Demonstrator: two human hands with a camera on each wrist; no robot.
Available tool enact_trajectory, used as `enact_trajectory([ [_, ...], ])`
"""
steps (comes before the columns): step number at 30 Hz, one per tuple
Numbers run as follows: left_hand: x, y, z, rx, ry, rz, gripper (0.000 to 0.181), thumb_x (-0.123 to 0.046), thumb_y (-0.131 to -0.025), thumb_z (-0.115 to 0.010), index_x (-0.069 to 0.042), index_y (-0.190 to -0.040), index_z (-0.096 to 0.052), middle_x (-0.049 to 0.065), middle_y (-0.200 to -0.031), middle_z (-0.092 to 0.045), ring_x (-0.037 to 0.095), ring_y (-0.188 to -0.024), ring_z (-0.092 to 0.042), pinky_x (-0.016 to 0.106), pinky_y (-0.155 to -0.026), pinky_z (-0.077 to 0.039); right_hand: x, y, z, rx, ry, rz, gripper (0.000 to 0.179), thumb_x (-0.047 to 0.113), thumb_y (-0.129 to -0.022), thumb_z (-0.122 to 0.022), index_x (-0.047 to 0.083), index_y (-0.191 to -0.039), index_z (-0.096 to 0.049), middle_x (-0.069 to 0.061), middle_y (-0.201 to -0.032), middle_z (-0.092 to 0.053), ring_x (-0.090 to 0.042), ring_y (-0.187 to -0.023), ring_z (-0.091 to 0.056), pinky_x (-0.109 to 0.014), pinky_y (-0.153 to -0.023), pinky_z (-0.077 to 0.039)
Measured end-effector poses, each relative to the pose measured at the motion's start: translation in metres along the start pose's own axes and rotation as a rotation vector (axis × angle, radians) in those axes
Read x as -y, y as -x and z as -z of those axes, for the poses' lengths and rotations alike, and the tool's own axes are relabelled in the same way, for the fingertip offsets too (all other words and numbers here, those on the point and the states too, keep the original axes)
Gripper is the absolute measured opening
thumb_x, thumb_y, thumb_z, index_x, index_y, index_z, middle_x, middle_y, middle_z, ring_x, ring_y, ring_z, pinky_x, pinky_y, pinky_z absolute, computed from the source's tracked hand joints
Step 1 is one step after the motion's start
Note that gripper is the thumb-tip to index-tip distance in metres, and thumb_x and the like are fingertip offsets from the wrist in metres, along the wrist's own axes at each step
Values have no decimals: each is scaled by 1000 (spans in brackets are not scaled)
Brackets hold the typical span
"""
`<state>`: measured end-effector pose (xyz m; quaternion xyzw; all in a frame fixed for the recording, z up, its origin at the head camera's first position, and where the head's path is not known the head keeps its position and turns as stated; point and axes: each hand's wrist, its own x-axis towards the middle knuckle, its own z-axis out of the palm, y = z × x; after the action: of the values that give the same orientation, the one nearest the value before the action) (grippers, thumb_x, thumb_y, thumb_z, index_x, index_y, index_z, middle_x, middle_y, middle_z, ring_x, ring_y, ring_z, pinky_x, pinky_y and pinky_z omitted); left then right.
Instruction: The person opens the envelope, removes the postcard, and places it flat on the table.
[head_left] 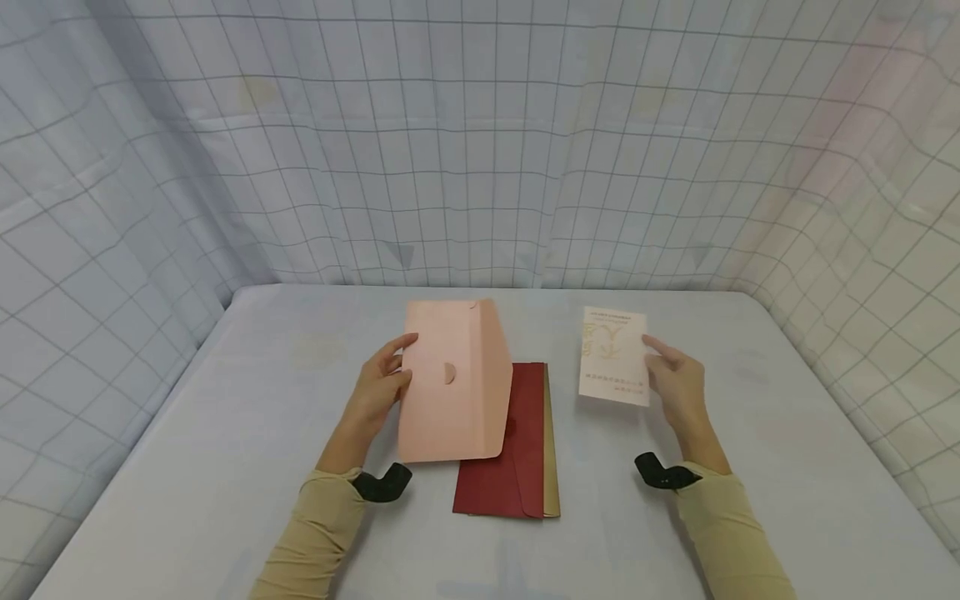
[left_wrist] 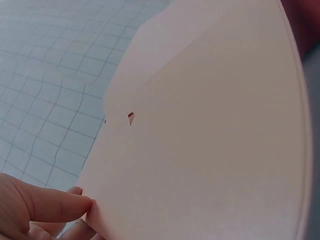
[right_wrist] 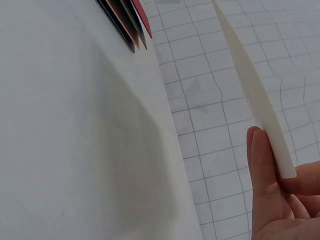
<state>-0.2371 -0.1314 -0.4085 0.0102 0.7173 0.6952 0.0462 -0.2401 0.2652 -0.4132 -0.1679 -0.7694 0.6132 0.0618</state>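
Note:
My left hand (head_left: 377, 387) pinches the left edge of a pale pink envelope (head_left: 438, 400), thumb in front. The envelope's flap (head_left: 495, 383) is folded out to the right, and a small half-round slit shows in its body. In the left wrist view the thumb (left_wrist: 60, 206) presses on the envelope (left_wrist: 215, 140) near its edge. At the right, my right hand (head_left: 678, 383) pinches a white card (head_left: 613, 358) with gold print by its right edge. The right wrist view shows this card (right_wrist: 260, 105) nearly edge-on between thumb and fingers, held above the table.
Beneath the pink envelope lies a dark red envelope (head_left: 525, 450), partly covered, on top of a gold envelope (head_left: 552, 467). They rest on the white table (head_left: 225, 500). Checked white curtains (head_left: 480, 150) surround the table at the back and both sides.

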Motion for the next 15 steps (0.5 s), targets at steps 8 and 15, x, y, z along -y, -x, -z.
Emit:
enact_trajectory([
  [8,-1,-2,11,-81,-23,12,57,9,-91,-40,-14,-143,-38,-1,-101,-58,0,-58,-43,15,-52,-34,-1,-6,9,-52,-30,-24,43,9,-94,-42,11,-137,-47,-14,-145,-42,-6,-105,-55,-9,-75,-49],
  [15,-2,-3,17,-132,17,32,56,9,-93,-35,-12,-145,-35,10,-123,-51,-4,-84,-53,12,-71,-44,-1,-5,17,-59,-54,-39,42,10,-96,-41,10,-138,-46,-18,-143,-42,2,-89,-55,-6,-69,-48],
])
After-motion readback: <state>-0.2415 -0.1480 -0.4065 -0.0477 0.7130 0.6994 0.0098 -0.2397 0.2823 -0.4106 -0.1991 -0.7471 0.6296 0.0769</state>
